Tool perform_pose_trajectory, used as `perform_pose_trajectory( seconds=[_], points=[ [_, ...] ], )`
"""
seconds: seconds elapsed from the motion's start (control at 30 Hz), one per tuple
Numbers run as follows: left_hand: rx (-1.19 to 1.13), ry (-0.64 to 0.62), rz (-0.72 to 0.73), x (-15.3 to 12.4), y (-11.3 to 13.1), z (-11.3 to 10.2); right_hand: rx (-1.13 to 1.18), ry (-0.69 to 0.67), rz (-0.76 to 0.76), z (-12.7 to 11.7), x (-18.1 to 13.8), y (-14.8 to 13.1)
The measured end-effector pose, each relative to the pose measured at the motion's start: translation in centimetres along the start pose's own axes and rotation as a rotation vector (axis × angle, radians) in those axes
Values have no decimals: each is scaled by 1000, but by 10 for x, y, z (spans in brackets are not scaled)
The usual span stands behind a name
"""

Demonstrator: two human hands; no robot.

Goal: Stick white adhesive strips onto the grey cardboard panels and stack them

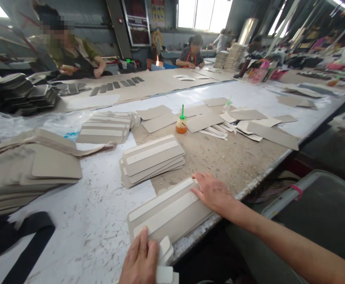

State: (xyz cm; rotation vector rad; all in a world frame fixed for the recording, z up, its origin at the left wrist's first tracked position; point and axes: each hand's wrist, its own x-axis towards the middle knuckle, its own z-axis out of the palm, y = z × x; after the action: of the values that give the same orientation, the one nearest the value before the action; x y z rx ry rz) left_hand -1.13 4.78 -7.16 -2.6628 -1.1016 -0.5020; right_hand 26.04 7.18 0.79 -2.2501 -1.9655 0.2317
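A grey-beige cardboard panel (175, 213) with two pale strips lies near the table's front edge, apparently on top of other panels. My left hand (141, 256) rests at its left end, fingers stretched out and a fingertip on the lower strip (166, 213). At the right end is my right hand (212, 191), its fingertips and thumb spread apart and touching the ends of the strips. Loose pale strips (165, 248) lie beside my left hand, partly hidden by it. Just behind the panel sits a stack of similar panels with strips (153, 157).
A glue bottle (181, 123) with a green nozzle stands mid-table, near scattered card pieces (249, 120). Large panel stacks (54, 161) and a black strap (33, 232) lie left. A grey bin (314, 209) stands below the right edge. Two co-workers sit across the table.
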Motion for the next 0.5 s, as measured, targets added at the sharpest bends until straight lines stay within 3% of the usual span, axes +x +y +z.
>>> perform_pose_trajectory(
  seconds=[0.1, 0.2, 0.33, 0.5],
  points=[
    [0, 15, -20, 0, 3, 0, 60, 178, -260, 10, 14, -20],
    [-1, 10, -37, 1, 5, -1, 87, 156, -476, 33, 28, -37],
    [32, 26, -39, -1, 4, 1, 50, 36, -531, 56, 35, -43],
    [160, 98, -13, -1, 1, 10, 38, 142, -535, 54, 31, -55]
  ],
)
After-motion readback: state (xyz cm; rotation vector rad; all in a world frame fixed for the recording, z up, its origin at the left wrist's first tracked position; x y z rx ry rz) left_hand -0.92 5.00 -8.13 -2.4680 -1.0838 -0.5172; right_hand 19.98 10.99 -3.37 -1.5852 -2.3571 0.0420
